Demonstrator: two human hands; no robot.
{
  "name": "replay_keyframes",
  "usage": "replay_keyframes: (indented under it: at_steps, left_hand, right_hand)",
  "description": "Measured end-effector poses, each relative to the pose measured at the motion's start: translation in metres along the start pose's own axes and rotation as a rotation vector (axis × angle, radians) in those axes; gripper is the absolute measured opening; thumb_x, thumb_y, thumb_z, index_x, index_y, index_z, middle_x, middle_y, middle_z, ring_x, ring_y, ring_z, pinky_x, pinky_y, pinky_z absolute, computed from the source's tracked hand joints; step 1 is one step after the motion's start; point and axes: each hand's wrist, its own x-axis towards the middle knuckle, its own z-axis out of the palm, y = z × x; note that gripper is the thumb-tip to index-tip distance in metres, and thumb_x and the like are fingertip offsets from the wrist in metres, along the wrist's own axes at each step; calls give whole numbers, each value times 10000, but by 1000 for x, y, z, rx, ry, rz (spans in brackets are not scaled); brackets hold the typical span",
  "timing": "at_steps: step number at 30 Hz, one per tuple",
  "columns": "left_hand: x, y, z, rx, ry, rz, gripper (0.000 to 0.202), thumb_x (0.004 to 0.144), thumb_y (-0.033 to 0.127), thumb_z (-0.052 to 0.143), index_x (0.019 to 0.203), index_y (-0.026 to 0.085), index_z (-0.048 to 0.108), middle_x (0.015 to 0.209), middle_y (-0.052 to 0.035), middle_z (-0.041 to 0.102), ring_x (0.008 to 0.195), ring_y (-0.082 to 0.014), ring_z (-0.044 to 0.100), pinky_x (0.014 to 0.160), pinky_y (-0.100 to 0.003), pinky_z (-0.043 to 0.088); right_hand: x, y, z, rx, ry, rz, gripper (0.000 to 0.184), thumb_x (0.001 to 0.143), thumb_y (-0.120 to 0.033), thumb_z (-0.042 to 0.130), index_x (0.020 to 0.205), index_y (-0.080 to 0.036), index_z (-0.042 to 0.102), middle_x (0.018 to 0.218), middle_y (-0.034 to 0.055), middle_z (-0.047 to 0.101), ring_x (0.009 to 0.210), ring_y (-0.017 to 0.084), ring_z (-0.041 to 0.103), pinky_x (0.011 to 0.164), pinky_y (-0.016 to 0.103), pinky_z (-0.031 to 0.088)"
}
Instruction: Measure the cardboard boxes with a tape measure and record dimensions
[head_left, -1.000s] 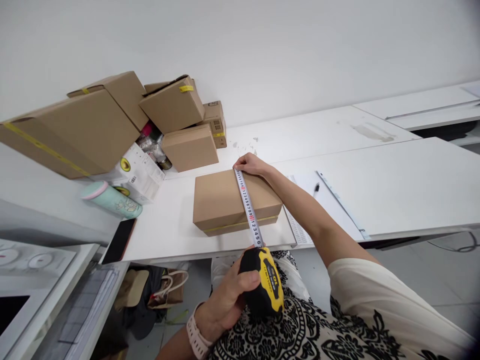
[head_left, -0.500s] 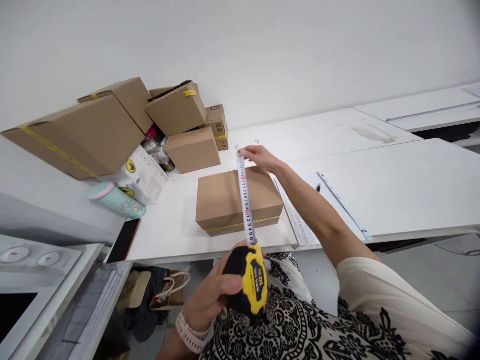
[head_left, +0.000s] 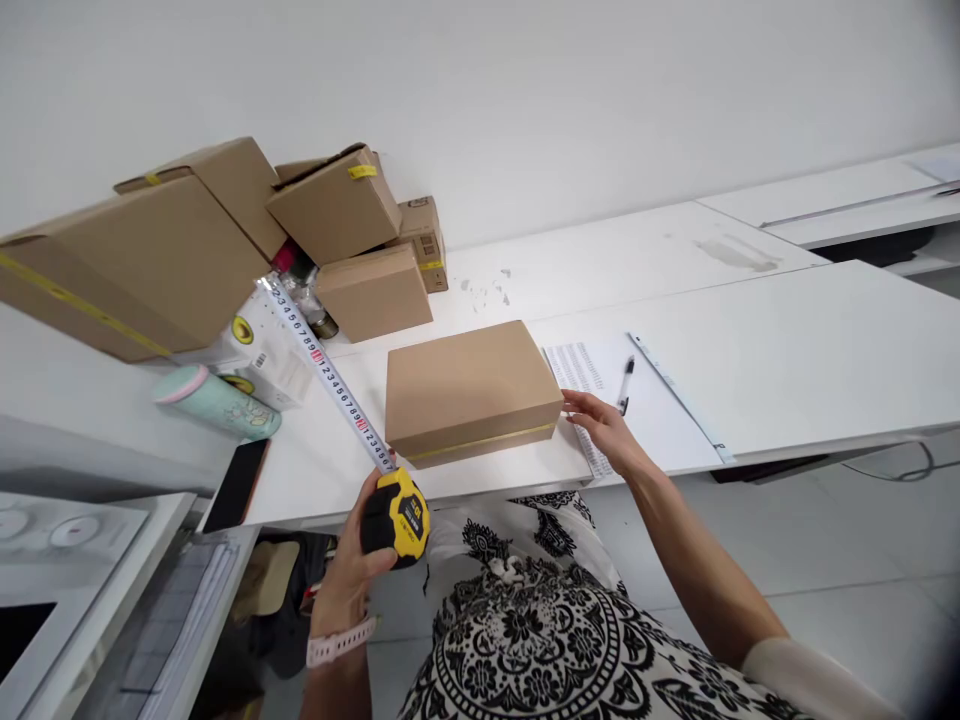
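My left hand (head_left: 352, 550) is wrapped round a black and yellow tape measure (head_left: 405, 515) in front of the table edge. Its white blade (head_left: 334, 385) runs out up and to the left, past the left side of a closed cardboard box (head_left: 465, 385). That box lies flat on the white table, with yellow tape along its front face. At the box's right front corner is my right hand (head_left: 604, 430), fingers stretched out and the tips at the cardboard; whether they press on it I cannot tell.
Several cardboard boxes (head_left: 334, 210) are stacked at the back left. A mint bottle (head_left: 217, 400), a white carton (head_left: 277, 350) and a dark phone (head_left: 236, 485) lie left. Right of the box are printed sheets (head_left: 577, 365), a pen (head_left: 626, 385) and a pale blue strip (head_left: 675, 390).
My right hand has let go of the blade's end and come down to the box's right corner. My left hand has carried the tape measure left, its blade swinging off the box.
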Motion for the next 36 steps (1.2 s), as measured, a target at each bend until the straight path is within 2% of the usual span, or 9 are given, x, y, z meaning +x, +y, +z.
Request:
replay_keyframes:
  at_steps: [5, 12, 16, 19, 23, 26, 29, 32, 36]
  left_hand:
    - [12, -3, -4, 21, 3, 39, 998, 419, 402, 973, 1337, 260, 607, 1391, -120, 597, 1157, -367, 626, 833, -411, 591]
    - [11, -12, -9, 66, 43, 35, 917, 439, 423, 961, 1288, 270, 651, 1455, -96, 566, 1296, -383, 544, 914, -414, 560]
    - [11, -13, -6, 52, 29, 46, 873, 460, 455, 955, 1268, 282, 672, 1496, -90, 537, 1346, -403, 496, 929, -431, 560]
    - [12, 0, -3, 26, -26, 34, 971, 420, 450, 969, 1318, 275, 643, 1450, -98, 571, 1267, -404, 560, 878, -421, 583]
    - [26, 36, 6, -43, -112, 124, 1079, 399, 464, 961, 1393, 291, 578, 1514, -102, 513, 1234, -416, 583, 899, -460, 593]
    - [46, 66, 18, -68, -139, 257, 991, 401, 477, 950, 1307, 223, 639, 1566, -149, 445, 1283, -451, 536, 915, -505, 590]
    - [59, 87, 37, -67, -126, 335, 857, 455, 443, 927, 1237, 197, 673, 1525, -156, 491, 1327, -456, 496, 930, -508, 585]
    - [50, 95, 56, -45, -106, 364, 827, 518, 415, 892, 1282, 208, 656, 1458, -143, 559, 1306, -445, 518, 918, -494, 590]
    - [15, 88, 72, -84, -261, 139, 886, 614, 516, 841, 1416, 255, 571, 1446, -148, 570, 1150, -440, 620, 839, -524, 599]
  right_hand:
    - [-5, 11, 3, -2, -38, 9, 455, 762, -230, 613, 1209, -268, 686, 1310, 86, 694, 1201, 270, 651, 1075, 511, 491]
    - [-13, 1, 12, -16, -164, -13, 452, 806, -269, 610, 1254, -291, 663, 1280, 74, 705, 1244, 275, 630, 1053, 493, 517]
    - [-21, -7, 21, -6, -218, -16, 495, 817, -380, 674, 1298, -274, 627, 1357, 95, 656, 1190, 283, 655, 1017, 484, 538]
    - [-26, -25, 26, -103, -130, -57, 478, 767, -488, 749, 1170, -248, 654, 1259, 122, 691, 1081, 291, 678, 932, 472, 562]
    - [-28, -63, 30, -252, 83, -117, 437, 744, -596, 746, 988, -252, 628, 1010, 108, 711, 837, 258, 650, 690, 405, 543]
    - [-17, -87, 35, -198, 175, -126, 475, 790, -623, 683, 1078, -254, 601, 1115, 96, 683, 799, 219, 621, 665, 368, 518]
    - [7, -100, 43, -119, 173, -126, 587, 788, -613, 676, 1237, -253, 563, 1300, 99, 612, 815, 198, 621, 684, 352, 522]
    - [33, -107, 50, -117, 118, -129, 676, 784, -594, 673, 1353, -264, 518, 1372, 109, 569, 829, 199, 623, 692, 350, 523]
    - [61, -111, 50, -146, 52, -150, 673, 819, -558, 635, 1409, -269, 487, 1424, 119, 543, 879, 214, 625, 758, 379, 531]
